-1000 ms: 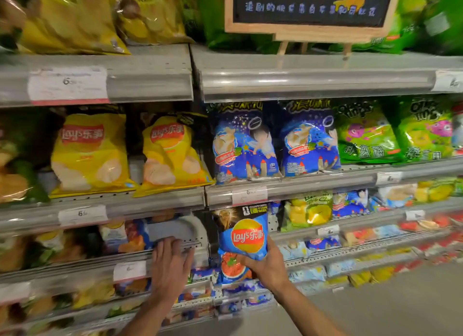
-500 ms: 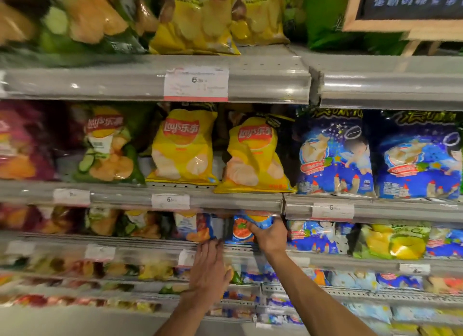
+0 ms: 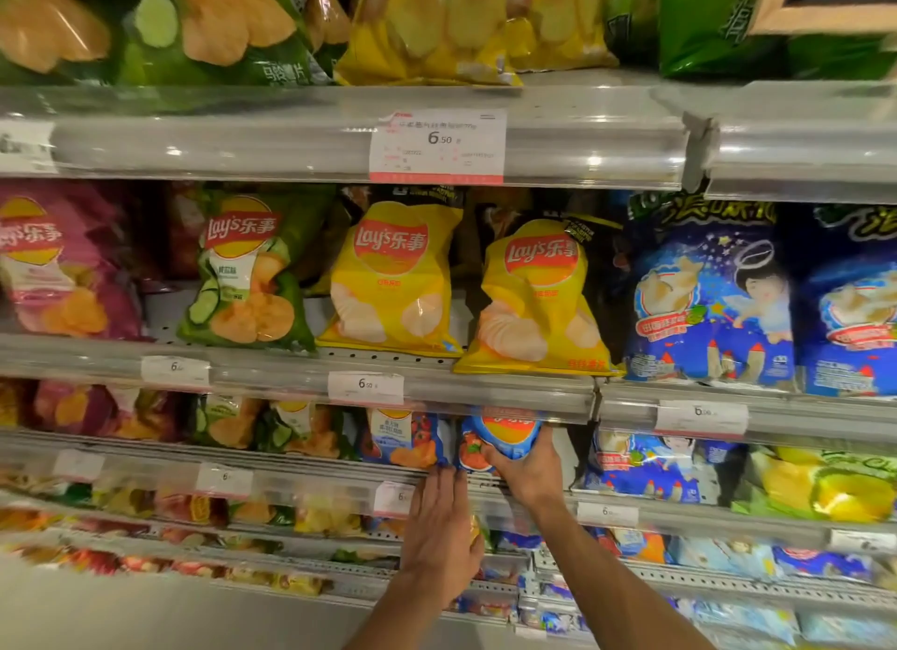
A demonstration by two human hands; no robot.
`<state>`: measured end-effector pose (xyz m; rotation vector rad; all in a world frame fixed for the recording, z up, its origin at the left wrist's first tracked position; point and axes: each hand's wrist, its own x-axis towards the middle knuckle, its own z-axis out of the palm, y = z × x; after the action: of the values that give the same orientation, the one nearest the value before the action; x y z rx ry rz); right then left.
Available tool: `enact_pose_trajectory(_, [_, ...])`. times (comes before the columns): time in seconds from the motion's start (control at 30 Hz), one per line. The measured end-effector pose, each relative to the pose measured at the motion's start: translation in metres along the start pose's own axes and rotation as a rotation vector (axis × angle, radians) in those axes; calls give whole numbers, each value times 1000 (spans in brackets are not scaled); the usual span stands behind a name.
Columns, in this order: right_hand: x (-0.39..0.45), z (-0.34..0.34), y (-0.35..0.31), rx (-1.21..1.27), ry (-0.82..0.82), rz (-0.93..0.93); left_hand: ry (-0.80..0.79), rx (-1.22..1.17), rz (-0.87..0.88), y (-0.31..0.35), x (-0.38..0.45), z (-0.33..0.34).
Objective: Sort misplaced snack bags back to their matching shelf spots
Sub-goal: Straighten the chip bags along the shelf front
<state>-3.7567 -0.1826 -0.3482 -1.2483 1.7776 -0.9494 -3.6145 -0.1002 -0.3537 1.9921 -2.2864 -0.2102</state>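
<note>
**Blue bag raised into third-shelf slot**

Since the earlier frame the blue Lay's bag (image 3: 502, 440) has gone from below the shelf rail up into the third shelf (image 3: 310, 470), beside a matching blue bag (image 3: 403, 438). The right hand (image 3: 526, 472) grips its lower edge, fingers curled round it. The left hand (image 3: 439, 528) lies flat, fingers straight, fingertips on the shelf's front rail, holding nothing.

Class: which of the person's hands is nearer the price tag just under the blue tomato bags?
Left. The left hand lies beside that price tag; the right hand grips a blue bag above.
</note>
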Motion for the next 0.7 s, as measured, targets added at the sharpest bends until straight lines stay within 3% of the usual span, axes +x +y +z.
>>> enact_pose_trajectory(0.23, [-13, -12, -1, 80, -66, -37, -64, -35, -67, 5, 2, -1])
enact_pose_trajectory(0.53, [-56, -59, 41, 206, -134, -146, 27, -152, -247, 54, 6, 10])
enact_pose_trajectory(0.7, [-56, -115, 76, 203, 2, -82, 104, -391, -276, 119, 5, 16])
